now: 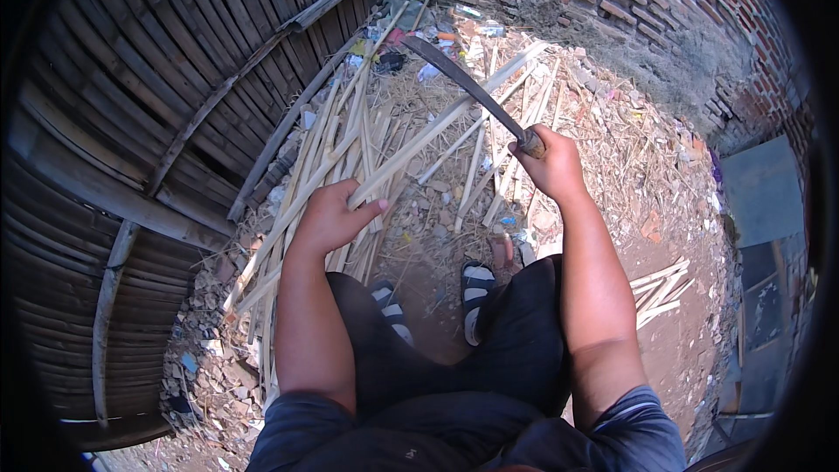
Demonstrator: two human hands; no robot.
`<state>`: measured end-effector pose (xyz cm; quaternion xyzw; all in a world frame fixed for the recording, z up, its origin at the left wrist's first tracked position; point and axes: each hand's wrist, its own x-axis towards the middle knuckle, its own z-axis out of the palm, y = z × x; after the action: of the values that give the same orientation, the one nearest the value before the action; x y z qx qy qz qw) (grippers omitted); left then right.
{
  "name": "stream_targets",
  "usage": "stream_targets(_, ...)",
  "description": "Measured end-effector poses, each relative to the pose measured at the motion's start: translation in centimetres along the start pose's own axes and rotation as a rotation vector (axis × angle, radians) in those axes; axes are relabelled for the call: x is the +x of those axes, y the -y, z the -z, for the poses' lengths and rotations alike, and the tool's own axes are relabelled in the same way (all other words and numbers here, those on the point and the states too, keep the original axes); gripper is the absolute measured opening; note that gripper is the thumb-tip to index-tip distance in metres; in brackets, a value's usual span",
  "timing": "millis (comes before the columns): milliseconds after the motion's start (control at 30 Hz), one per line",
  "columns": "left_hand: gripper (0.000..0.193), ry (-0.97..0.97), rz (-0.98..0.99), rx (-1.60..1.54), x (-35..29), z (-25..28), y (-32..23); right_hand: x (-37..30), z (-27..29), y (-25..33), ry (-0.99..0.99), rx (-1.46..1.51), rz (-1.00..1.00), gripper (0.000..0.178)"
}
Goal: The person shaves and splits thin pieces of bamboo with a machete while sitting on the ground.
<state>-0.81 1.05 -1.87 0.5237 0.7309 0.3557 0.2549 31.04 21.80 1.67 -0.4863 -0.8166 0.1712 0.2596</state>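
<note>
left hand [330, 218] gripping long pale bamboo strip [446, 118], slanting up-right over ground | right hand [549, 162] fisted on handle of curved dark blade [463, 79], raised, crossing strip | split bamboo pile [350, 149] beside woven fence [157, 96] | sandalled feet below

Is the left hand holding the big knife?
No, the left hand grips a bamboo strip, while the right hand holds the knife by its handle.

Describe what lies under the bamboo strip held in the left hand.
Under the bamboo strip lie more split bamboo strips on straw-littered ground; the left hand covers its near end.
</note>
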Motion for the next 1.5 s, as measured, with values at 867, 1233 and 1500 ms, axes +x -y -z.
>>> stream_targets(867,0.047,-0.006,0.075,0.063,0.2,-0.3,-1.4,-0.7,-1.2,0.4,0.122,0.009,0.137,0.033)
stream_targets(1233,0.049,0.019,0.107,0.076,0.0,0.3,-1.7,-0.7,-2.4,1.9,0.151,-0.096,0.223,0.036)
stream_targets(1500,0.051,-0.036,0.066,0.082,0.2,-0.2,-1.0,-1.1,-2.1,1.8,0.160,-0.062,0.144,0.037)
